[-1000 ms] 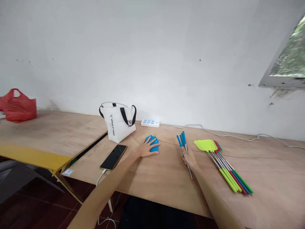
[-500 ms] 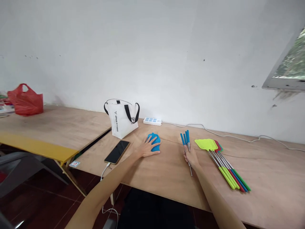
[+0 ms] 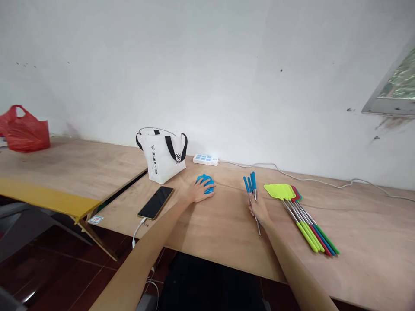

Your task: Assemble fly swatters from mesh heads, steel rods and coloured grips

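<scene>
My left hand (image 3: 199, 191) lies on a few blue fly swatter heads (image 3: 207, 181) on the table, fingers stretched over them, partly covering them. My right hand (image 3: 258, 209) is closed around several metal rods with blue handles (image 3: 249, 183). The handles point away from me, and a thin metal shaft end (image 3: 258, 228) sticks out below the fist towards me. To the right of that hand lies a fanned group of fly swatters with yellow-green heads (image 3: 279, 190) on top, red and blue-green ones partly hidden under them. Their yellow-green, red, blue and green handles (image 3: 314, 239) point towards me.
A phone (image 3: 156, 202) with a white charging cable lies left of my left arm. Behind it stands a white bag (image 3: 161, 160) with black straps, beside a white power strip (image 3: 205, 159). On the neighbouring table (image 3: 81, 162) sits a red plastic bag (image 3: 27, 133).
The view has shifted a little. My left hand's fingers are slightly closer together on the blue heads. My right hand keeps its hold on the rods in about the same place.
</scene>
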Available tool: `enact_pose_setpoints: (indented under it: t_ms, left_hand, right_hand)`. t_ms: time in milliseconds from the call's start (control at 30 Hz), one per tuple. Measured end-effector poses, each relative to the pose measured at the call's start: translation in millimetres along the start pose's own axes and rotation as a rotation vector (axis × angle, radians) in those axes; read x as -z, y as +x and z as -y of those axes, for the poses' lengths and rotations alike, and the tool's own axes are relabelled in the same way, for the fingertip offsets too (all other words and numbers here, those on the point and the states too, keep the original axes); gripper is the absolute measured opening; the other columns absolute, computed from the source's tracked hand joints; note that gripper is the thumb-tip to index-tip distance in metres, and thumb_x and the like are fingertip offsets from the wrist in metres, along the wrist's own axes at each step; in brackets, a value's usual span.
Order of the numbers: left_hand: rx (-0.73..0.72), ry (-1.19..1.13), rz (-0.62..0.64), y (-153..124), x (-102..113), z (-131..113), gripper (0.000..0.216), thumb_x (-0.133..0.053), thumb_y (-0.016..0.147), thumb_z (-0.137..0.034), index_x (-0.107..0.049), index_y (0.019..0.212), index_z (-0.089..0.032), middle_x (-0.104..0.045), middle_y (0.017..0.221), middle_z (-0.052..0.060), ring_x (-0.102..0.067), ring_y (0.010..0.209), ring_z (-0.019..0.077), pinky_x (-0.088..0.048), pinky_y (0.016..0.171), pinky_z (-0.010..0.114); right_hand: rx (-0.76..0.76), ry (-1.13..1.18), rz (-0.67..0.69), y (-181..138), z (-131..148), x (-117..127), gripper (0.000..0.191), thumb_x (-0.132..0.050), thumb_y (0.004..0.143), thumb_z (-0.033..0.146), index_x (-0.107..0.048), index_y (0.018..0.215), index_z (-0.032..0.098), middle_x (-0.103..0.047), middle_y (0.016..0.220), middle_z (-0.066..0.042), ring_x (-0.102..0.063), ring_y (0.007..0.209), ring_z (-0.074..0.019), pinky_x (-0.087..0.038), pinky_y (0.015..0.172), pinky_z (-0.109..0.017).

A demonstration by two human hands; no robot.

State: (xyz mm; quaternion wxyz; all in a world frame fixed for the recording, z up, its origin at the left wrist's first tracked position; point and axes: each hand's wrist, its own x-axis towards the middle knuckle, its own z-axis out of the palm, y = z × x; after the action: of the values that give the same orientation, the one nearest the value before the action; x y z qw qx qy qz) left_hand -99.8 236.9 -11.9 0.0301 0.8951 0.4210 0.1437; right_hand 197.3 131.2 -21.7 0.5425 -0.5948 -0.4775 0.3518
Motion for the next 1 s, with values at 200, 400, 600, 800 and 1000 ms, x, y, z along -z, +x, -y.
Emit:
enact_pose_setpoints:
  t_ms: [200, 400, 600, 800, 1000]
  left_hand:
    - [-0.016, 0.015, 0.009, 17.1, -1.3, 23.2, 0.052, -0.042, 0.098, -0.065, -0.054, 0.143, -0.04, -0.042, 0.158, 0.0, -0.032, 0.145, 0.031, -0.02, 0.121, 0.051]
    - [-0.028, 0.031, 0.039, 39.5, -1.1, 42.3, 0.054, -0.04, 0.1, -0.063, -0.05, 0.146, -0.038, -0.04, 0.159, 0.002, -0.03, 0.147, 0.0307, -0.021, 0.121, 0.051]
    - [-0.04, 0.06, 0.019, 54.7, 0.2, 56.3, 0.052, -0.041, 0.1, -0.063, -0.053, 0.144, -0.039, -0.042, 0.158, 0.001, -0.03, 0.147, 0.0301, -0.019, 0.122, 0.052]
    - [-0.019, 0.05, 0.024, 60.2, 8.8, 54.3, 0.052, -0.04, 0.098, -0.067, -0.057, 0.14, -0.042, -0.04, 0.16, 0.0, -0.03, 0.148, 0.0331, -0.015, 0.121, 0.059]
    - [-0.1, 0.138, -0.168, 43.6, 23.3, 38.6, 0.049, -0.041, 0.101, -0.055, -0.056, 0.142, -0.033, -0.043, 0.158, 0.005, -0.031, 0.149, 0.0311, 0.006, 0.123, 0.061]
  right_hand:
    - [-0.031, -0.004, 0.009, -1.4, -0.8, -2.9, 0.035, -0.056, 0.086, 0.058, -0.044, 0.093, 0.027, -0.045, 0.058, 0.01, -0.036, 0.036, -0.0081, -0.025, 0.03, -0.018]
    - [-0.067, 0.001, 0.007, -1.6, -3.8, -4.9, 0.034, -0.054, 0.088, 0.059, -0.044, 0.095, 0.027, -0.046, 0.057, 0.01, -0.037, 0.035, -0.009, -0.022, 0.029, -0.019]
    - [-0.074, 0.023, 0.005, -2.3, -5.4, -7.4, 0.039, -0.055, 0.085, 0.064, -0.045, 0.093, 0.027, -0.046, 0.058, 0.009, -0.039, 0.036, -0.0095, -0.023, 0.029, -0.02]
    - [-0.081, 0.044, -0.001, -2.9, -3.8, -9.6, 0.039, -0.055, 0.085, 0.064, -0.046, 0.092, 0.027, -0.045, 0.056, 0.009, -0.036, 0.035, -0.0091, -0.021, 0.029, -0.02]
    - [-0.097, 0.091, 0.021, -3.8, 1.7, -8.5, 0.038, -0.06, 0.083, 0.061, -0.045, 0.091, 0.027, -0.045, 0.056, 0.01, -0.035, 0.033, -0.0082, -0.021, 0.028, -0.019]
